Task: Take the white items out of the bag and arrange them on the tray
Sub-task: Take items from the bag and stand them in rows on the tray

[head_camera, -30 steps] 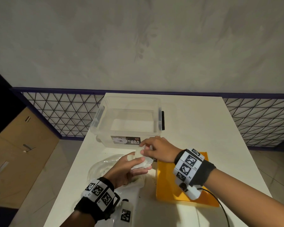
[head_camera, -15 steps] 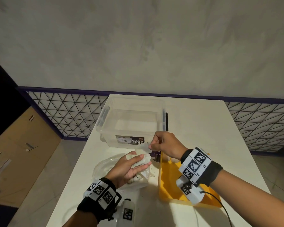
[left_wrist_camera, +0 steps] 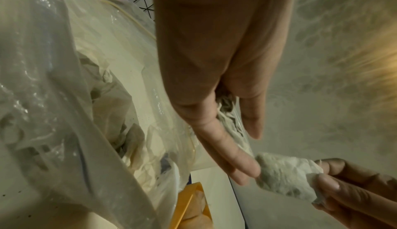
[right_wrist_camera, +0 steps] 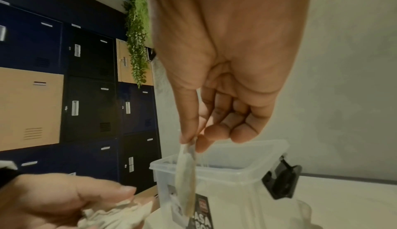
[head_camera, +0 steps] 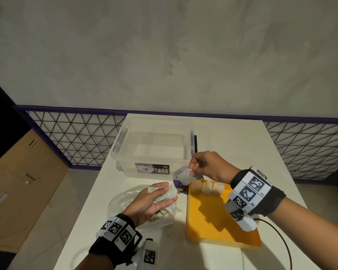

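My left hand [head_camera: 171, 191] hovers over the clear plastic bag [head_camera: 123, 205] and holds a bunch of white pouches [head_camera: 169, 194] between thumb and fingers. My right hand [head_camera: 191, 172] pinches one white pouch [head_camera: 184, 177] by its edge, hanging just beyond the far left corner of the yellow tray [head_camera: 219, 221]. Three white pouches [head_camera: 207, 187] stand in a row at the tray's far end. The left wrist view shows the pinched pouch [left_wrist_camera: 285, 176] just past my left fingers [left_wrist_camera: 240, 166]. In the right wrist view the pouch [right_wrist_camera: 187, 181] dangles from thumb and forefinger.
A clear storage box [head_camera: 154, 151] labelled CASA BOX stands at the back of the white table [head_camera: 242, 149]. A purple object [head_camera: 179, 184] lies between box and tray. A black cable [head_camera: 281, 242] runs beside the tray's right edge. The table drops off on the left.
My right hand has drawn one pouch out of the left hand's bunch and lifted it up and to the right. My left hand's fingers have straightened.
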{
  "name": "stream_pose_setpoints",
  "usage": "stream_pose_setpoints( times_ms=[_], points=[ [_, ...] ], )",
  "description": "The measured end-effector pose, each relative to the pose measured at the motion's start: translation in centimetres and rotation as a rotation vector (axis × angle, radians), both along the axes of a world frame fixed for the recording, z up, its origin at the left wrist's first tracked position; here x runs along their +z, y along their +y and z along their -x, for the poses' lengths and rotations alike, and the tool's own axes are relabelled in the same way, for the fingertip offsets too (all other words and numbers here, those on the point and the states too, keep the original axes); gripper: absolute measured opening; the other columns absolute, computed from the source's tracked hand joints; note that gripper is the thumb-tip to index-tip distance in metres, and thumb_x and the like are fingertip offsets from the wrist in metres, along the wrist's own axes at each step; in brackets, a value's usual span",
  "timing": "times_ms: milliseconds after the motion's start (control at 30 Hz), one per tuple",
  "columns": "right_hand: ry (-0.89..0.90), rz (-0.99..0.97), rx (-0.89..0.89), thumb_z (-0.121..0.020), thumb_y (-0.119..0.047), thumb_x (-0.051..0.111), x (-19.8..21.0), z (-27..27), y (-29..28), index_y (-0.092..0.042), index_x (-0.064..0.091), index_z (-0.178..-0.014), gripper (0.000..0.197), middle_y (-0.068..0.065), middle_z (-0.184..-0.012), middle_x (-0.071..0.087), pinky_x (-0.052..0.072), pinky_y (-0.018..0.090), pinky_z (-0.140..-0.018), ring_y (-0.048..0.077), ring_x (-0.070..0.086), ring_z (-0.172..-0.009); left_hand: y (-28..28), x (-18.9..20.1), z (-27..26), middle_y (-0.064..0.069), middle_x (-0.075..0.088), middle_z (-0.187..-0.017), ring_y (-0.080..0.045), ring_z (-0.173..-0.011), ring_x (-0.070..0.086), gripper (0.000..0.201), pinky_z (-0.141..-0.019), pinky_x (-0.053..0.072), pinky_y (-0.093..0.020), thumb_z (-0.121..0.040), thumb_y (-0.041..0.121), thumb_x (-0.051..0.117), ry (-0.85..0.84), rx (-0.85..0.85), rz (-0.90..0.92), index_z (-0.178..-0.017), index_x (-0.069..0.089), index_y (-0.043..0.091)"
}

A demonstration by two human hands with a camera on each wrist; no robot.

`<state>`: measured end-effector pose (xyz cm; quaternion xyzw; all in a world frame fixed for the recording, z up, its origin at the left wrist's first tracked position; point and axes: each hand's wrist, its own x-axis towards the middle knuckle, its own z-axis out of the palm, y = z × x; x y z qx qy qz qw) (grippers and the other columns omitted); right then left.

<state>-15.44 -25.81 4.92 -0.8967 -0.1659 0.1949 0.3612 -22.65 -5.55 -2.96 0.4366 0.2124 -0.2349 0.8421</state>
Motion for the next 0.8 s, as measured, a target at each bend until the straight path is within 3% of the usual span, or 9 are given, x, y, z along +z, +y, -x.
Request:
stream_pose_setpoints(
  times_ms=[200,333,400,600,800],
  points=[
    [-0.135,0.184,-0.060,-0.086,-0.010,0.062,-0.4,-1.0,-4.2,-0.011,0.067,-0.098,0.014,-0.003,-0.089,0.061,0.039,0.016,-0.068,0.012,0.053,-0.083,-0.4,-0.1,-0.2,-0.023,0.067,-0.113,-0.035,-0.100,0.068,0.034,-0.081,0.058,-0.032,-0.090,0.008,0.061,-0.002,-0.059,-0.052,-0.122,0.053,0.000],
    [-0.132,0.401,-0.026,-0.088,-0.013,0.059,-3.0,-1.3,-7.5,-0.013,0.068,-0.098,0.013,0.003,-0.097,0.066,0.036,0.019,-0.069,0.015,0.053,-0.090,-0.6,-0.3,-0.5,-0.021,0.069,-0.111,-0.033,-0.101,0.068,0.033,-0.087,0.054,-0.034,-0.090,0.012,0.060,-0.006,-0.093,-0.087,-0.122,0.053,0.003],
    [-0.131,0.487,-0.046,-0.088,-0.016,0.059,-4.5,-1.3,-9.0,-0.017,0.068,-0.098,0.014,0.004,-0.102,0.066,0.037,0.025,-0.077,0.021,0.050,-0.101,-0.8,-0.5,-0.7,-0.020,0.070,-0.109,-0.032,-0.101,0.068,0.033,-0.091,0.053,-0.035,-0.091,0.013,0.060,-0.007,-0.115,-0.106,-0.122,0.053,0.004],
    [-0.131,0.638,-0.104,-0.087,-0.026,0.061,-9.0,-0.8,-11.1,-0.025,0.068,-0.100,0.016,0.001,-0.120,0.054,0.034,0.031,-0.091,0.022,0.042,-0.113,-1.1,-0.7,-0.9,-0.025,0.066,-0.115,-0.036,-0.104,0.066,0.037,-0.078,0.059,-0.031,-0.090,0.011,0.060,-0.026,-0.126,-0.059,-0.124,0.051,-0.002],
    [-0.144,0.687,-0.102,-0.087,-0.029,0.059,-11.6,-0.8,-11.4,-0.028,0.067,-0.102,0.018,-0.002,-0.125,0.051,0.033,0.030,-0.094,0.021,0.041,-0.115,-1.2,-0.9,-1.0,-0.027,0.063,-0.118,-0.035,-0.102,0.067,0.039,-0.078,0.059,-0.031,-0.087,0.010,0.061,-0.050,-0.152,-0.062,-0.124,0.051,-0.003]
  ],
)
